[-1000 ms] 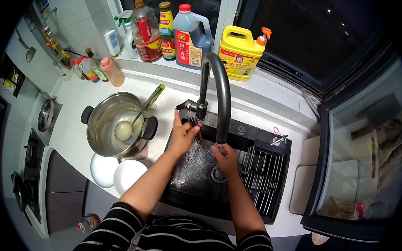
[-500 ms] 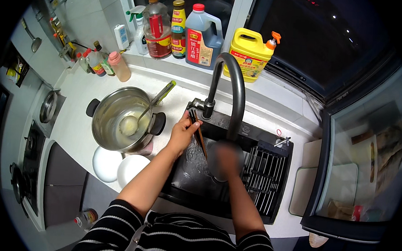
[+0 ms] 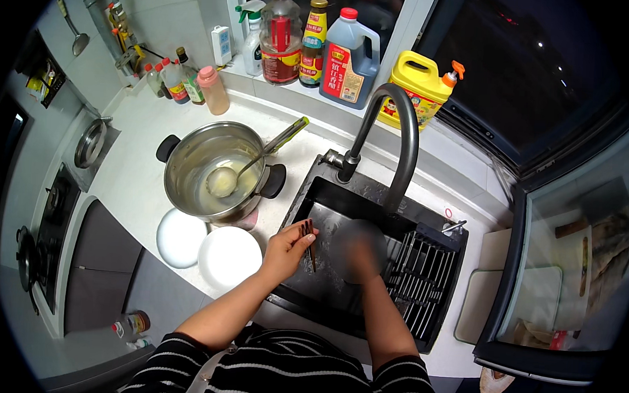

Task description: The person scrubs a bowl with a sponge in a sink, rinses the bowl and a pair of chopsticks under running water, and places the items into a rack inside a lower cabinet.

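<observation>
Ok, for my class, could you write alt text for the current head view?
A person's left hand holds slender brown chopsticks over a black rectangular sink, the right hand blurred beside them. To the left sit a round silver metal pot holding a metal ladle, and two round white dishes.

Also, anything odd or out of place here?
One oddity: a round blurred patch covers the right hand over the sink, while its surroundings look sharp. Possibly an image artefact; any grip is hidden. No spill or damage stands out.

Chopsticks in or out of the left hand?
In: the left hand holds the chopsticks, their lower ends showing below it, over the sink.
</observation>
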Motion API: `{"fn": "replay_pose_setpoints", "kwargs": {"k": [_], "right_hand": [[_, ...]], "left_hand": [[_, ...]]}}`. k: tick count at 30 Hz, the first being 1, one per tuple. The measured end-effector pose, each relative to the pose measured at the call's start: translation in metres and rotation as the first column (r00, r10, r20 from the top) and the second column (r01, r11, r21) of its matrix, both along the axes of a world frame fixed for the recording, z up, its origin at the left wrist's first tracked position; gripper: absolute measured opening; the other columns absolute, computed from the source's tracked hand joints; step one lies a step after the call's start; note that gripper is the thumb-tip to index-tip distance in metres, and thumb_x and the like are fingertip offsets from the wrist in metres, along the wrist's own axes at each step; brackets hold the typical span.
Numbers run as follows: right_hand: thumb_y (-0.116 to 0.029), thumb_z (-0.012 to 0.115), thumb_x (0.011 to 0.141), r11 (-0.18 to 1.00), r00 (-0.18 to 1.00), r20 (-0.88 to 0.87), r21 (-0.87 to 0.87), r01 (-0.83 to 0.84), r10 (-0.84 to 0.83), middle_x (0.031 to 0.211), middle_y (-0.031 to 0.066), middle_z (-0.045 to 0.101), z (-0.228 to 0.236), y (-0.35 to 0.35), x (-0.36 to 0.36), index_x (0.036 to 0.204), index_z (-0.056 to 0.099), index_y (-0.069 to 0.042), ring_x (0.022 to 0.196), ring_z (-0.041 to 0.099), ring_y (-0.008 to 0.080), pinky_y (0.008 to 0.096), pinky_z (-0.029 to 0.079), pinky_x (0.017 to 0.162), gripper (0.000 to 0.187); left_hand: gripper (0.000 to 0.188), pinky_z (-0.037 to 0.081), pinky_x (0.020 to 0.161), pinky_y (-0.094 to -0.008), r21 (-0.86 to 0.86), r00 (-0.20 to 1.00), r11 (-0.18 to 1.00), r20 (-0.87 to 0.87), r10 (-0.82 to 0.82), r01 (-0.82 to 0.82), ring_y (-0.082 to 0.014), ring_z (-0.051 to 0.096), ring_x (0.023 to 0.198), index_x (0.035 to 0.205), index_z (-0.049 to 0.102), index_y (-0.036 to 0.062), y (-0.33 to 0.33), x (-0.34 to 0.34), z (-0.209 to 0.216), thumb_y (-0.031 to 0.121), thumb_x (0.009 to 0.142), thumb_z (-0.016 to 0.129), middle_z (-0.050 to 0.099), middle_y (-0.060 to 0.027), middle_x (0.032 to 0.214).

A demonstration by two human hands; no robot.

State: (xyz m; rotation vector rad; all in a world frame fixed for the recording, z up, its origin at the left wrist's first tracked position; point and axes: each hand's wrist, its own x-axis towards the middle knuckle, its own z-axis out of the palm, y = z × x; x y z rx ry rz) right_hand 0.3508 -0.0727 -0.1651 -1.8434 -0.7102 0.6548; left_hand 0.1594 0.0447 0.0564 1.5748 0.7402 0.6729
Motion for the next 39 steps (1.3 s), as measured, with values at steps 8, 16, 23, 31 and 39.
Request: {"fn": "replay_pose_setpoints", "kwargs": {"k": [8,16,23,31,39], "right_hand": [[-0.005,0.064,0.069,0.956,0.924,0.315,-0.124,0.266,-0.216,0.094,0.0152,0.063,0.011,-0.035,0.027,0.103,0.054,-0.003,0.086,0.061,0.0268,0.0338,0.047,0.078,0.036],[-0.004,0.062,0.071,0.869,0.772,0.523,-0.110,0.482,-0.362,0.101,0.0182,0.062,0.051,-0.108,0.081,0.108,0.058,-0.008,0.093,0.060,0.0334,0.0370,0.046,0.082,0.038],[-0.013,0.067,0.072,0.858,0.702,0.679,-0.212,0.469,-0.216,0.110,0.0188,0.058,0.113,-0.102,0.045,0.090,0.068,-0.008,0.100,0.056,0.0330,0.0396,0.044,0.087,0.019],[-0.022,0.069,0.077,0.876,0.884,0.083,0.119,-0.468,0.461,0.111,0.0123,0.056,0.181,-0.033,-0.052,0.103,0.064,-0.006,0.098,0.056,0.0222,0.0309,0.045,0.081,0.031],[-0.015,0.068,0.078,0.870,0.861,-0.130,0.029,-0.493,0.492,0.078,0.0026,0.064,0.199,-0.026,-0.025,0.090,0.068,-0.003,0.072,0.057,0.0116,0.0235,0.046,0.063,0.017]], "left_hand": [[0.020,0.046,0.077,-0.0231,-0.304,0.982,0.952,0.173,0.071,-0.015,-0.0114,0.059,0.086,0.102,0.061,-0.0014,-0.012,-0.015,-0.002,0.013,0.090,0.055,0.064,-0.0054,0.093],[0.021,0.048,0.072,-0.0238,-0.408,0.994,0.912,0.106,-0.002,0.046,-0.0120,0.060,0.089,0.108,0.057,0.0060,-0.026,-0.006,0.009,0.019,0.092,0.051,0.063,-0.0038,0.097],[0.019,0.047,0.072,-0.0244,-0.479,0.998,0.877,0.067,-0.008,0.039,-0.0116,0.061,0.087,0.104,0.057,0.0092,-0.032,0.001,0.018,0.023,0.092,0.051,0.064,-0.0029,0.095],[0.020,0.046,0.069,-0.0209,-0.368,0.983,0.925,0.184,-0.021,0.088,-0.0090,0.059,0.079,0.103,0.058,-0.0001,-0.044,0.003,-0.011,0.014,0.090,0.054,0.065,-0.0070,0.089],[0.022,0.046,0.077,-0.0226,-0.141,0.995,0.989,0.093,-0.041,0.054,-0.0087,0.057,0.085,0.101,0.060,-0.0024,-0.052,-0.019,0.009,0.015,0.090,0.055,0.065,-0.0054,0.092]]}}
